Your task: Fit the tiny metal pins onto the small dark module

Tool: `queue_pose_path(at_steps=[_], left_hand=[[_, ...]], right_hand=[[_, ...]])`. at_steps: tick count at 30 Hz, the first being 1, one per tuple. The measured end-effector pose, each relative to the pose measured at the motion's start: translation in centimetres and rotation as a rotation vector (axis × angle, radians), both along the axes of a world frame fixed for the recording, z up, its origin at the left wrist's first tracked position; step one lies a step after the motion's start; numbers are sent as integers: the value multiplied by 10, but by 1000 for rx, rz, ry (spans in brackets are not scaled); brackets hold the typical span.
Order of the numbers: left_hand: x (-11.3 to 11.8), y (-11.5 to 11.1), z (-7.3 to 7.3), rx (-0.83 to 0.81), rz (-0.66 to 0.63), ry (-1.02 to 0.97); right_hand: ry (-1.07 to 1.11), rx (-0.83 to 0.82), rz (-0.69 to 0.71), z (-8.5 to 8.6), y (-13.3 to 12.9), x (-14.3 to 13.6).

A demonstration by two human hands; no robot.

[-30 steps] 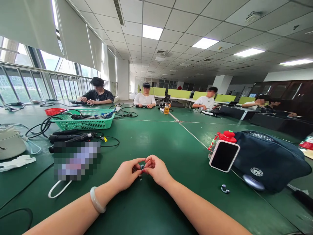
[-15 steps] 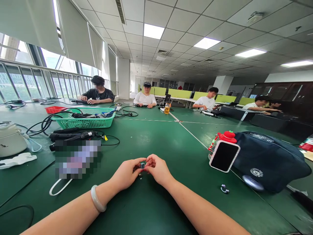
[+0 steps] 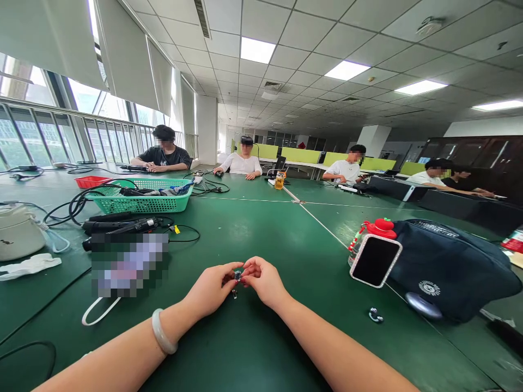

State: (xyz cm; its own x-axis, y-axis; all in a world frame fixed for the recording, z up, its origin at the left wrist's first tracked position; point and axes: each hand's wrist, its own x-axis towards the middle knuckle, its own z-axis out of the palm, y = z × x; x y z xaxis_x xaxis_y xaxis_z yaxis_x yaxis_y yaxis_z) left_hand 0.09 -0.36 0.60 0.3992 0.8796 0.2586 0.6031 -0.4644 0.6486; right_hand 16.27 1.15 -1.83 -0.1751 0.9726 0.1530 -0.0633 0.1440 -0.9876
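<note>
My left hand (image 3: 212, 288) and my right hand (image 3: 262, 280) meet over the green table (image 3: 261, 234), fingertips nearly touching. Between them is a small dark, shiny object (image 3: 237, 275), pinched by the fingers of both hands; its exact shape is too small to tell. Just below the fingertips a tiny metallic piece (image 3: 234, 294) shows against the table. A pale bangle (image 3: 164, 331) circles my left wrist.
A green basket (image 3: 143, 204) with cables, black devices (image 3: 122, 225) and a blurred pouch lie left. On the right are a propped phone (image 3: 376, 260), a red-lidded bottle (image 3: 382, 227), a dark bag (image 3: 453, 267) and earbuds (image 3: 375, 315). Several people sit farther back.
My hands hold nearly the same pose, with slightly more of the small object showing. Across the table, the person in white has moved one hand outward to the left.
</note>
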Motion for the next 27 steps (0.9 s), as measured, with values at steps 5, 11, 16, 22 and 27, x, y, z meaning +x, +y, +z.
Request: queue_pose_path(at_steps=[5,11,16,22,27], left_hand=[[0,0,0,-18,-17,-8],[-2,4,-6,-201,-29,-241],[-3,11,-12,-333,-81,-414],[-2,9,-10,-298,-66,-359],[-3,7,-10,-238,-46,-310]], right_hand=[[-9,43,-17,-4,0,-1],[-131,174,-79,-4,-4,-2],[-118,203,-111,-1,-5,-4],[-24,135,-67,-2,-3,-4],[-58,121,-50,-4,-4,-4]])
